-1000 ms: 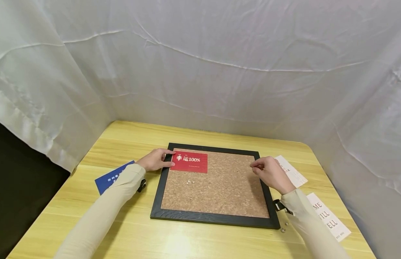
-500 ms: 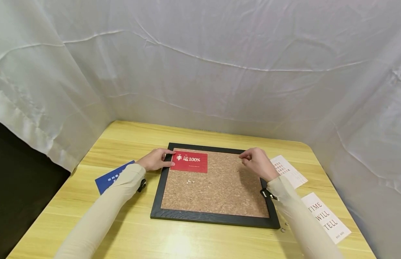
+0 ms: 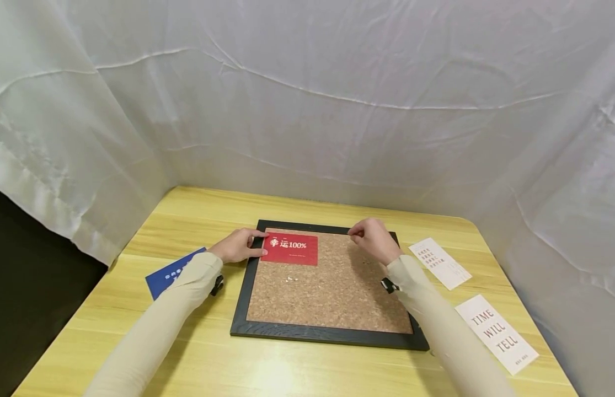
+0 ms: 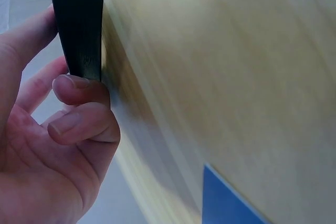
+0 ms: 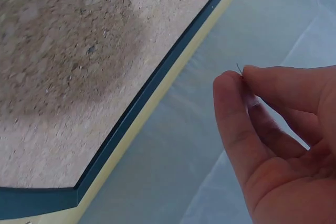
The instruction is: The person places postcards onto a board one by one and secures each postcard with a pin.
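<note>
A red card (image 3: 302,250) with white lettering lies on the upper left of a black-framed cork board (image 3: 332,298). My left hand (image 3: 236,245) rests thumb and forefinger on the card's left edge, pressing it. In the left wrist view, other fingers of that hand bend against the side of the black frame (image 4: 81,30). Over the board's upper right, apart from it, my right hand (image 3: 375,240) pinches a pin. The pin's thin point (image 5: 239,68) pokes out between thumb and fingertip in the right wrist view; its head is hidden.
Small pale bits (image 3: 291,279) lie on the cork below the red card. A blue card (image 3: 170,271) sits left of the board, partly under my left sleeve. Two white cards (image 3: 440,263) lie to the right. Pale cloth (image 3: 307,110) hangs behind the table.
My right hand has moved left over the board's upper part, toward the red card, uncovering more of the white cards. The left hand and red card have stayed put.
</note>
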`<state>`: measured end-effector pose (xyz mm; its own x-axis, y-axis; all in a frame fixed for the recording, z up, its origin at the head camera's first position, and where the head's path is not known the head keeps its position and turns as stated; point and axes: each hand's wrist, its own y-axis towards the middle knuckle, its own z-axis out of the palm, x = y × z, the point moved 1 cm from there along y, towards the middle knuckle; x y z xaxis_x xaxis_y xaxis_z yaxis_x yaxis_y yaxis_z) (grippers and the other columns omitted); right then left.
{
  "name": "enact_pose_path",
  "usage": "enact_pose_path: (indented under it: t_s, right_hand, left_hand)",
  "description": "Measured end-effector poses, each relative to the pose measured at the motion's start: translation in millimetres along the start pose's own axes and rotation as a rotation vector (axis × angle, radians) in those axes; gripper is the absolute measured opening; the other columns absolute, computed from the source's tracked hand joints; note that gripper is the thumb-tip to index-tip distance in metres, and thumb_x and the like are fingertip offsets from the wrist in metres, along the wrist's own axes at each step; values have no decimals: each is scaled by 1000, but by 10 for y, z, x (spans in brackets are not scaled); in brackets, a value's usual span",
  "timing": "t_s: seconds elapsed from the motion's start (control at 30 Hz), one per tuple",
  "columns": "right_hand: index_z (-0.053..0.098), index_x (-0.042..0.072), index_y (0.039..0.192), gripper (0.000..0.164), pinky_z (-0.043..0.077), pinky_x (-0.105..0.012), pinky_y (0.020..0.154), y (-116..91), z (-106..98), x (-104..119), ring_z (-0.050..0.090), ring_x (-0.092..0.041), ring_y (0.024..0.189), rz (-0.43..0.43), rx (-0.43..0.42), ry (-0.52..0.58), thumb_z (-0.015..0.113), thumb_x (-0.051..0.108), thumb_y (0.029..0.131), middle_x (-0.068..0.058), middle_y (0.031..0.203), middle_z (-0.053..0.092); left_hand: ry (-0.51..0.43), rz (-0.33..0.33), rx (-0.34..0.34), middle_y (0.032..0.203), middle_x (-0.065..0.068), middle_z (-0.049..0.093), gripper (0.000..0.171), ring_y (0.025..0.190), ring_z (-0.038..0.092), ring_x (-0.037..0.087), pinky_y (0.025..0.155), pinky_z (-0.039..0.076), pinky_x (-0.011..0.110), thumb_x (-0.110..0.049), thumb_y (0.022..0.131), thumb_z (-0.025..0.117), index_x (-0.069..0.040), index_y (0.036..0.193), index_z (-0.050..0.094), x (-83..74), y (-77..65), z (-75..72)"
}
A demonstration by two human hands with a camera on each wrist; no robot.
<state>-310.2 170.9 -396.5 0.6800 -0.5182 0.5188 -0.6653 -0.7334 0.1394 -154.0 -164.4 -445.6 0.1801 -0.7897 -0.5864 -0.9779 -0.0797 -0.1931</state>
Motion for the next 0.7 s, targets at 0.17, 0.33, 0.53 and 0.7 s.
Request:
enact_pose_path:
  t_s: [0.17,0.33,0.53,0.7]
  right_hand:
    - [80,-3,105,17,62,-38,74,106,94,26,74,-25,86,8,4,10,66,-2,96,-19,102,79]
    - [80,-4,104,17,62,-39,76,201,158,56,75,-27,88,-7,6,13,65,-2,96,-20,104,79]
    - [80,-6,102,16,63,-41,79,298,253,90,76,-30,91,-43,5,11,65,-4,96,-22,103,79]
    - [80,-6,100,19,63,-41,81,364,363,108,76,-30,92,-77,18,-4,62,-7,95,-21,102,79]
  left_hand:
    - [8,1,-5,65,0,43,64,53,42,14,54,34,26,-31,97,74,-11,153,51,-1,-10,-6]
    - [14,2,-8,66,1,43,64,54,42,14,54,34,26,-30,97,74,-10,153,51,2,-19,-17]
    - [9,26,-6,64,0,42,62,54,40,14,55,33,26,-29,97,74,-10,152,52,4,-8,-6]
    - [0,29,4,61,-2,39,62,53,38,14,55,33,26,-29,97,74,-11,152,52,9,15,18]
